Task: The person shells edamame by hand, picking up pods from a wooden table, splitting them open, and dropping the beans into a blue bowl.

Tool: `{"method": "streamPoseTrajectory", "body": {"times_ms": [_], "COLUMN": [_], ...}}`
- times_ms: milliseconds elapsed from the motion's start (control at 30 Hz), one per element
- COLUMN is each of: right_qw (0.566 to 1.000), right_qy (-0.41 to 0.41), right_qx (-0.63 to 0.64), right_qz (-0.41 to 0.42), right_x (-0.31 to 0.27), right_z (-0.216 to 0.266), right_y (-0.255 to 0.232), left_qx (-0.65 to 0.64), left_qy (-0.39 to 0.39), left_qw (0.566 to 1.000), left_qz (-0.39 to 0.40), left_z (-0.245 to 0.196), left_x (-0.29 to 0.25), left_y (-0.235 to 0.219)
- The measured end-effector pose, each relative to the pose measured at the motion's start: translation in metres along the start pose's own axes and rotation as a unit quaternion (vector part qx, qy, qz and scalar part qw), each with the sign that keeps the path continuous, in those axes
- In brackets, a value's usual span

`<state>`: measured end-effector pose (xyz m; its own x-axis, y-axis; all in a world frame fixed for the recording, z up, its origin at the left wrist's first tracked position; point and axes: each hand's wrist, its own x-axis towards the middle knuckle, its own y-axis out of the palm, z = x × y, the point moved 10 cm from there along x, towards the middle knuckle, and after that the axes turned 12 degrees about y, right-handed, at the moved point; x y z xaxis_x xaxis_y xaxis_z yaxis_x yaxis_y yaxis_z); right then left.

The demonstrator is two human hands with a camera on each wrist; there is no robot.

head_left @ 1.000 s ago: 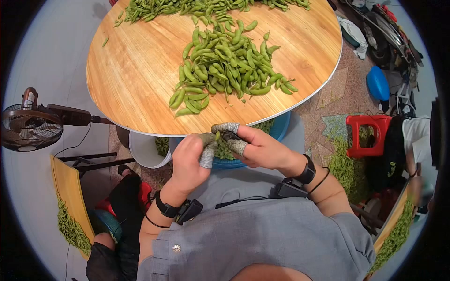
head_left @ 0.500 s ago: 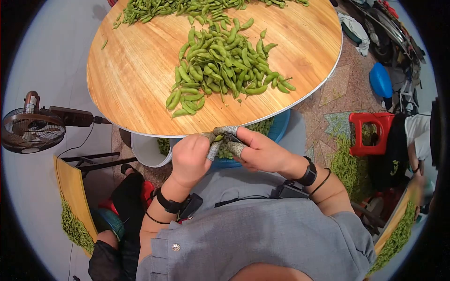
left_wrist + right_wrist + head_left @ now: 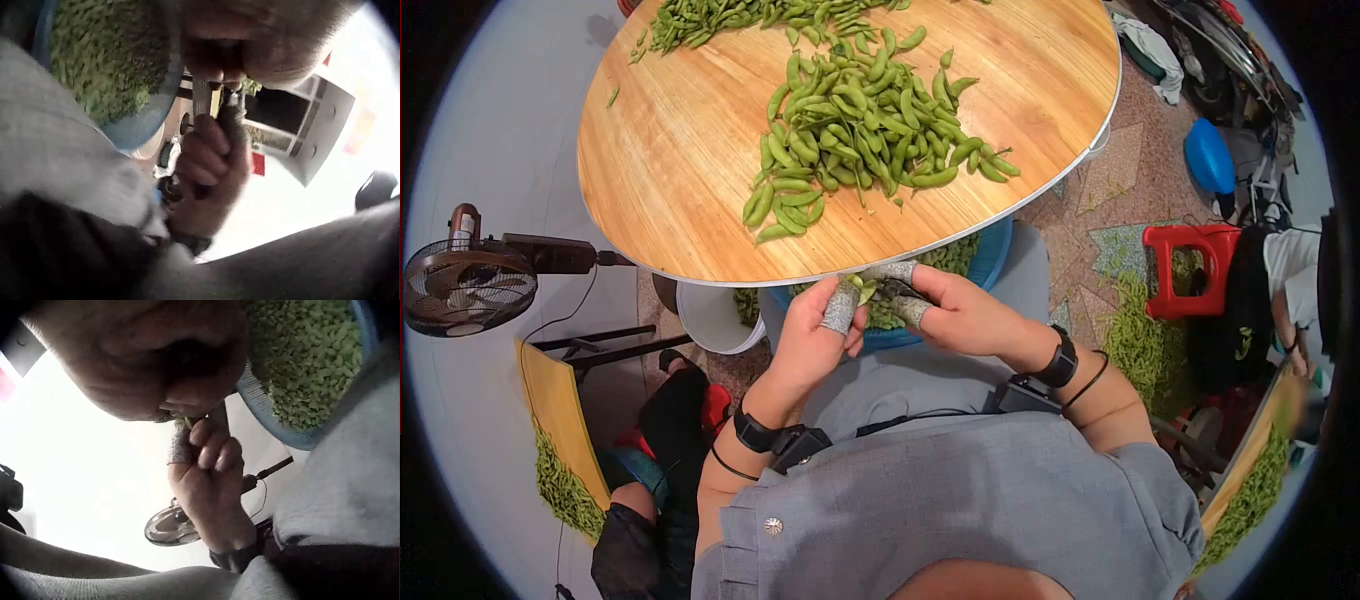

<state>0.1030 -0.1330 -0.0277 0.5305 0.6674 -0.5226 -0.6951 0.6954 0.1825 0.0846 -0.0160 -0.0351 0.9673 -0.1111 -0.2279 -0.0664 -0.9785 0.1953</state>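
Note:
Just below the table's near edge my two hands meet fingertip to fingertip. My left hand pinches a green soybean pod between its wrapped thumb and finger. From the other side, the wrapped thumb and forefinger of my right hand grip a small dark tool against the pod; its shape is mostly hidden. Grey tape covers the working fingers. Under the hands sits a blue basin of shelled green beans. A heap of soybean pods lies on the round wooden table.
More pods are piled at the table's far side. A white bucket stands left of the basin, and a fan farther left. To the right are a red stool, scattered green pods on the floor and a blue object.
My left hand has turned so its taped thumb lies more on top, and the pod between the fingertips shows more. The table has shifted slightly up and left in view.

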Motion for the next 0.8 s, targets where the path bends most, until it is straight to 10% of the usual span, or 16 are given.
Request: {"method": "streamPoseTrajectory", "body": {"times_ms": [67,133,267,333,433,800], "right_qw": [0.997,0.964,0.931,0.846,0.817,0.825], "right_qy": [0.062,-0.193,-0.124,-0.260,-0.227,-0.303], "right_qx": [0.046,-0.061,-0.268,-0.374,-0.424,-0.372], "right_qz": [0.029,-0.172,-0.213,-0.277,-0.318,-0.298], "right_x": [0.008,-0.001,-0.003,-0.017,-0.014,0.007], "right_z": [-0.025,0.006,0.011,0.030,0.029,0.094], "right_y": [0.005,-0.015,-0.011,0.002,-0.003,0.020], "left_qx": [0.018,0.073,0.150,0.139,0.117,0.004], "left_qy": [-0.023,-0.003,0.039,0.034,0.022,0.081], "left_qw": [0.999,0.997,0.982,0.985,0.992,0.996], "left_qz": [0.012,0.038,0.106,0.101,0.032,-0.043], "left_z": [0.005,0.010,0.005,0.007,0.001,-0.022], "left_x": [-0.004,-0.008,-0.012,-0.012,-0.015,-0.024], "left_y": [0.003,0.006,0.020,0.015,-0.005,-0.035]}}
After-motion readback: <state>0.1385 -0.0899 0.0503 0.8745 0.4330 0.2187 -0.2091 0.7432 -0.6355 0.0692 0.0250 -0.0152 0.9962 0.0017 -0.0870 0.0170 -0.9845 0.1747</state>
